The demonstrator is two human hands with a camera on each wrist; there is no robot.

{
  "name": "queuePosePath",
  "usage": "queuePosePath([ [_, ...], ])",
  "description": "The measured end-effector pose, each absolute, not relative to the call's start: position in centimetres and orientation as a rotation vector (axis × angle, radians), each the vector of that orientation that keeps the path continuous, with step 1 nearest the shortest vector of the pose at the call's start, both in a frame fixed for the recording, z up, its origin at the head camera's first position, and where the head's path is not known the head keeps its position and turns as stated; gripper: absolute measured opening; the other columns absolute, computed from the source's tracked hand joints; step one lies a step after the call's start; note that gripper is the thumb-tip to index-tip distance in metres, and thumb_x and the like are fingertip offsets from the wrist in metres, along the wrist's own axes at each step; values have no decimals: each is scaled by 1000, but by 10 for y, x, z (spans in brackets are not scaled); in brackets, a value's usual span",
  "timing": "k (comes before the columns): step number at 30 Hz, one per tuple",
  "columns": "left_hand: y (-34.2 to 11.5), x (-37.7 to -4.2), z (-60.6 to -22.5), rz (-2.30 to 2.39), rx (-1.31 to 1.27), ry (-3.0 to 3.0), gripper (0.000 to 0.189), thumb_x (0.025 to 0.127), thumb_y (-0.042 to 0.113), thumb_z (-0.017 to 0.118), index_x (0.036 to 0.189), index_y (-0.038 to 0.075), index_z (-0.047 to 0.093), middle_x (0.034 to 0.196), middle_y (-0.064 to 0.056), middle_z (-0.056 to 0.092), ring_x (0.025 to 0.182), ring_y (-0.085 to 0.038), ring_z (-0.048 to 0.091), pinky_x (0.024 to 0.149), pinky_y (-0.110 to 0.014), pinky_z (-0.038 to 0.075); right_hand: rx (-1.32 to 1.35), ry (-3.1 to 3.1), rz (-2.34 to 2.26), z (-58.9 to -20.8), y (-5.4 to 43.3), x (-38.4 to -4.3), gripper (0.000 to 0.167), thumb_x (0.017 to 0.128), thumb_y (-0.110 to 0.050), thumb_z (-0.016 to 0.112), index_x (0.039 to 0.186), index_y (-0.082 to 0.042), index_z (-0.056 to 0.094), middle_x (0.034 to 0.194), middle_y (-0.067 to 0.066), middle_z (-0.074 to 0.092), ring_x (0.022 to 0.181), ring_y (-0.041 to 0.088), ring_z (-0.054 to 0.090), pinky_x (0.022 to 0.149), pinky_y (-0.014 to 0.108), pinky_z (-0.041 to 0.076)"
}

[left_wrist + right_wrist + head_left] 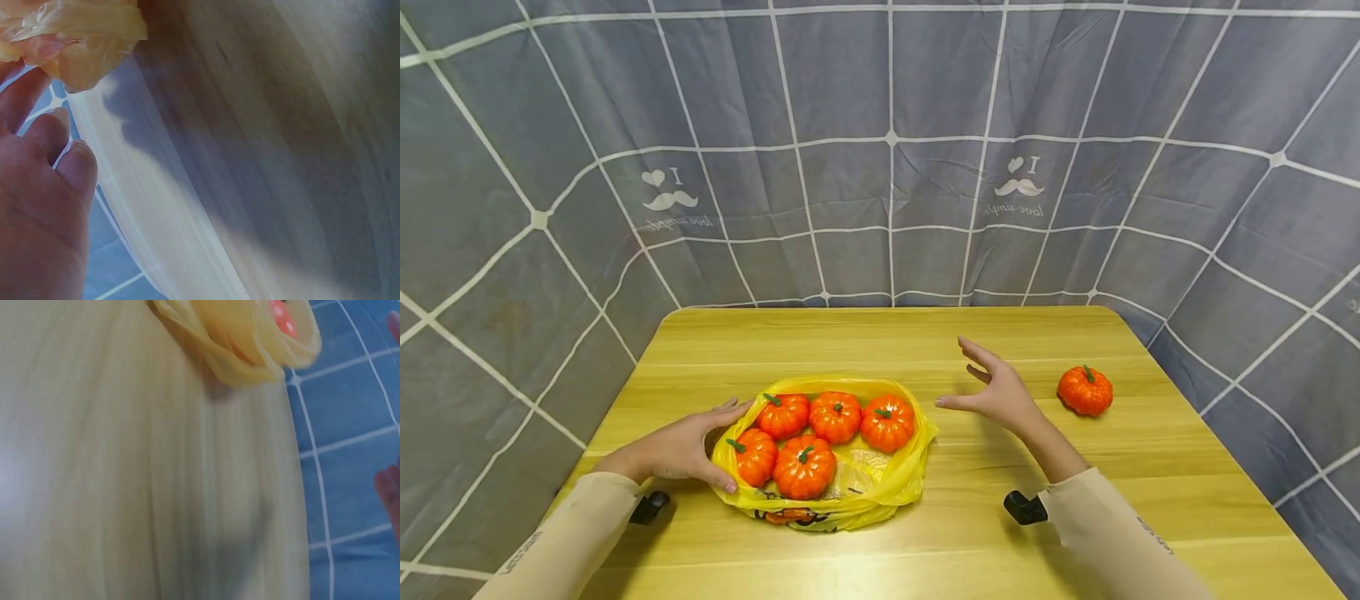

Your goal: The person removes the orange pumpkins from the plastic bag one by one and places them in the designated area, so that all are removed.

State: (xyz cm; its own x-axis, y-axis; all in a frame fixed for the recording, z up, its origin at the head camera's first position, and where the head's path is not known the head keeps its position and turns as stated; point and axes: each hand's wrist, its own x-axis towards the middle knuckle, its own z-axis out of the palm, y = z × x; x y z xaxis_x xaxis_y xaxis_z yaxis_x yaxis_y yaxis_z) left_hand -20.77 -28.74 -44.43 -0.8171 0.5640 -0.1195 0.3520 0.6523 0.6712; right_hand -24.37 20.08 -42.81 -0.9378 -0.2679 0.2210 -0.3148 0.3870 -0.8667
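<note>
While spread left fingers (730,415) touch bag (891,497) of five pumpkins (805,469), right fingers (982,357) gape; sixth pumpkin (1085,393) apart.

Yellow bag (928,429): one. In bag, back row three: left pumpkin (788,419), middle pumpkin (835,427), right pumpkin (887,430). Front row two: small pumpkin (758,462), big pumpkin (805,479). Outside bag: one lone pumpkin (1085,394). Total six.
Stems (1088,373): six, one each.
Table (700,571): one.
Hands: two, left hand (681,442), right hand (996,396).
Sleeves (580,525): two.
Black wrist pieces (650,507): two, one per arm.
Curtain (842,100): sheet count unclear. Clear prints: two hearts (653,177), two mustaches (671,200).
</note>
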Motion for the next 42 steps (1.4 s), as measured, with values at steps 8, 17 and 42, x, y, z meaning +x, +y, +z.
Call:
queuePosePath([
  [8,-287,-207,-440,943,733,2544,118,66,37,95,156,-2,31,159,-36,15,143,-59,10,106,-77,12,825,-2605,1689,-437,169,-239,93,70,-15,94,149,-1,47,149,18,49,135,37,47,107,43,43],
  [17,-286,-208,-439,934,723,2540,118,66,36,95,157,-1,29,159,-35,14,144,-58,9,106,-77,12,915,-2696,1649,-445,148,-238,92,70,-21,95,146,2,49,148,17,51,134,35,49,109,45,41],
  [42,-287,-208,-442,923,709,2547,119,66,38,96,158,0,29,159,-34,17,145,-56,11,107,-77,13,803,-2902,1343,-469,128,-233,91,67,-27,96,144,-2,53,144,14,53,134,33,47,110,47,38],
])
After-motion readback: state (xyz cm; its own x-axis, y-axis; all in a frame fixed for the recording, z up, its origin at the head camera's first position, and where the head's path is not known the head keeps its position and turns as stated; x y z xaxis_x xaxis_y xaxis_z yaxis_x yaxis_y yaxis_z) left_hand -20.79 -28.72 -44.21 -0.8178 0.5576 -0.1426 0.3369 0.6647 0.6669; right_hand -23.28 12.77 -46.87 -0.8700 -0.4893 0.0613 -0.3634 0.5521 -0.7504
